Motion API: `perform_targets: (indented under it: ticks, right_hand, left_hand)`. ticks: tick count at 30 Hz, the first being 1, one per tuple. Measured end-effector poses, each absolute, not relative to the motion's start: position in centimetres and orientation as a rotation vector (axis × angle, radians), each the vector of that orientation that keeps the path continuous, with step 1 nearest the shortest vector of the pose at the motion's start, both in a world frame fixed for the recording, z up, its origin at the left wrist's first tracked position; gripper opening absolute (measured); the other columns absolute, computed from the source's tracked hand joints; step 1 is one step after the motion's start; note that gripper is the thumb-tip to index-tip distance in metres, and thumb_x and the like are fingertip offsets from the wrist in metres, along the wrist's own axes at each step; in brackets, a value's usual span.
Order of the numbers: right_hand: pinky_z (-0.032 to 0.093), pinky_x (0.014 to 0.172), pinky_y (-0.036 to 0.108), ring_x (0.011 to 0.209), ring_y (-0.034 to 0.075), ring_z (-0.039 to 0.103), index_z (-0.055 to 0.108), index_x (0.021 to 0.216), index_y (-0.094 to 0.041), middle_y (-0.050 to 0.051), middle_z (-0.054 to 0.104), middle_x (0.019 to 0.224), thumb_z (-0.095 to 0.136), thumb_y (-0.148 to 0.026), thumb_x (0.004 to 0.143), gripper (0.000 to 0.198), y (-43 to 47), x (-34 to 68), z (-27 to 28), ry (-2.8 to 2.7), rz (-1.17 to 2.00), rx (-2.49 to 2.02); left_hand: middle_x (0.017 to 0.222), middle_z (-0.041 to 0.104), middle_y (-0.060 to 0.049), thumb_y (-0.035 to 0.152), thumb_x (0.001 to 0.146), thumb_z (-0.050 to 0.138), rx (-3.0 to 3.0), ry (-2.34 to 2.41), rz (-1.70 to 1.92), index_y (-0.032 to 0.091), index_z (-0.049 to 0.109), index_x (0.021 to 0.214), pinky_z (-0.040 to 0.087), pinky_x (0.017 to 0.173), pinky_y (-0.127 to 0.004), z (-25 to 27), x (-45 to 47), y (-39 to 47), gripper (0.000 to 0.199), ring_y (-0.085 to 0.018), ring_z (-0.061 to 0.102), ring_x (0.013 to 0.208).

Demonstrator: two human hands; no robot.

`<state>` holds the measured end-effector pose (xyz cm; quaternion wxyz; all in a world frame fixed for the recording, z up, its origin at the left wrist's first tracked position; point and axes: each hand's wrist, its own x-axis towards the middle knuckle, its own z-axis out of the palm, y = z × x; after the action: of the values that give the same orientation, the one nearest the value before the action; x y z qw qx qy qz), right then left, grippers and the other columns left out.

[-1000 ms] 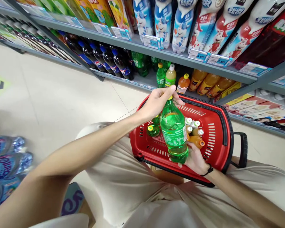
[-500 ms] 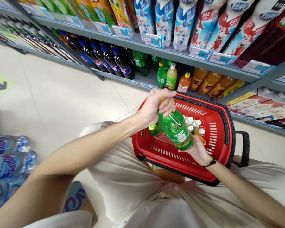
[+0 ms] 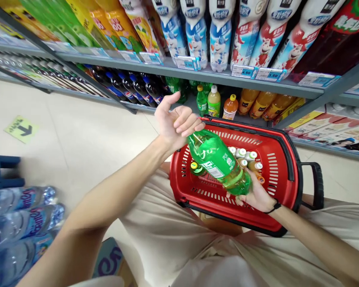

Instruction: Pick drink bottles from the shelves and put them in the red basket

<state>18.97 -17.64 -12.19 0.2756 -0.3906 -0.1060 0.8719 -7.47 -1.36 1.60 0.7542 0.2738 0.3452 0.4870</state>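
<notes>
A large green soda bottle lies tilted over the red shopping basket, its neck toward the upper left. My left hand curls its fingers around the neck and cap end, thumb raised; the cap is hidden. Under the base, my right hand wraps the bottle from below. Inside the basket stand a small green bottle with a yellow cap and several small bottles with white caps. The basket rests between my legs.
Ahead, the shelf holds several milk drink bottles, cola bottles and orange drink bottles. Packs of bottled water, a blue stool and a carton are on my left. The black basket handle sticks out right.
The bottle has tipped further over, its neck shifting left and its label turning. My left hand has moved left and rolled, with its thumb now lifted. The view has shifted slightly.
</notes>
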Motion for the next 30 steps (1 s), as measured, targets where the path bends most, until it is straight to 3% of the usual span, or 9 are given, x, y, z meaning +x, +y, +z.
perform_targets:
  ticks: [3, 5, 8, 10, 15, 20, 26, 30]
  right_hand:
    - [0.066, 0.068, 0.037, 0.102, 0.029, 0.079, 0.069, 0.131, -0.023, 0.013, 0.079, 0.123, 0.052, -0.067, 0.103, 0.055, -17.4, 19.1, -11.8, -0.390, 2.276, -0.981]
    - [0.066, 0.091, 0.048, 0.121, 0.030, 0.073, 0.064, 0.142, -0.029, 0.010, 0.074, 0.138, 0.056, -0.064, 0.103, 0.052, -17.1, 19.4, -11.4, -0.480, 2.163, -0.996]
    - [0.049, 0.119, 0.056, 0.146, 0.031, 0.055, 0.062, 0.146, -0.035, 0.005, 0.061, 0.157, 0.072, -0.055, 0.097, 0.054, -16.5, 20.5, -10.5, -0.800, 1.844, -1.126]
    - [0.038, 0.128, 0.058, 0.151, 0.034, 0.049, 0.064, 0.145, -0.034, 0.006, 0.056, 0.161, 0.085, -0.046, 0.087, 0.062, -16.0, 21.3, -10.0, -1.079, 1.629, -1.212]
    - [0.033, 0.130, 0.062, 0.151, 0.036, 0.049, 0.060, 0.148, -0.032, 0.008, 0.055, 0.161, 0.094, -0.034, 0.076, 0.079, -15.4, 22.1, -9.9, -1.240, 1.400, -1.237]
    - [0.033, 0.131, 0.057, 0.150, 0.034, 0.049, 0.055, 0.152, -0.030, 0.009, 0.054, 0.161, 0.093, -0.037, 0.077, 0.084, -15.3, 21.6, -11.1, -1.379, 1.346, -1.250]
    - [0.044, 0.122, 0.051, 0.142, 0.033, 0.058, 0.058, 0.146, -0.023, 0.012, 0.062, 0.153, 0.090, -0.048, 0.078, 0.079, -15.2, 20.4, -12.5, -1.466, 1.440, -1.264]
    - [0.056, 0.107, 0.046, 0.120, 0.031, 0.072, 0.061, 0.147, -0.023, 0.011, 0.072, 0.140, 0.084, -0.047, 0.083, 0.072, -14.6, 20.7, -12.3, -1.769, 1.496, -1.454]
  left_hand:
    - [0.034, 0.006, 0.003, 0.060, 0.110, 0.011, 0.569, 0.789, 1.116, 0.023, 0.015, 0.044, 0.045, 0.046, -0.024, 1.7, -8.2, -0.6, 0.076, -0.008, 0.018, 0.028]
    - [0.035, 0.005, 0.005, 0.061, 0.110, 0.016, 0.562, 0.835, 1.167, 0.024, 0.019, 0.045, 0.044, 0.045, -0.023, 1.9, -8.5, -0.3, 0.075, -0.008, 0.016, 0.029]
    - [0.036, 0.007, 0.006, 0.060, 0.109, 0.028, 0.566, 0.873, 1.214, 0.024, 0.022, 0.047, 0.045, 0.046, -0.023, 1.6, -8.7, 0.0, 0.072, -0.008, 0.015, 0.030]
    - [0.037, 0.008, 0.007, 0.057, 0.109, 0.032, 0.566, 0.864, 1.231, 0.024, 0.021, 0.047, 0.044, 0.046, -0.023, 1.1, -8.8, 0.1, 0.072, -0.008, 0.012, 0.031]
    - [0.038, 0.006, 0.008, 0.055, 0.105, 0.044, 0.613, 0.856, 1.251, 0.023, 0.020, 0.048, 0.040, 0.043, -0.023, 0.3, -8.5, 0.5, 0.070, -0.008, 0.007, 0.034]
    - [0.039, 0.006, 0.007, 0.056, 0.104, 0.043, 0.651, 0.894, 1.242, 0.024, 0.020, 0.048, 0.039, 0.043, -0.024, 1.7, -7.8, 0.1, 0.068, -0.009, 0.009, 0.035]
    - [0.038, 0.009, 0.006, 0.057, 0.102, 0.035, 0.726, 0.920, 1.103, 0.023, 0.020, 0.052, 0.040, 0.044, -0.025, 3.8, -5.8, -2.9, 0.063, -0.009, 0.015, 0.033]
    - [0.035, 0.015, 0.005, 0.052, 0.093, 0.049, 0.904, 0.781, 0.935, 0.021, 0.019, 0.053, 0.038, 0.046, -0.025, 2.5, -4.4, -5.3, 0.058, -0.008, 0.021, 0.032]
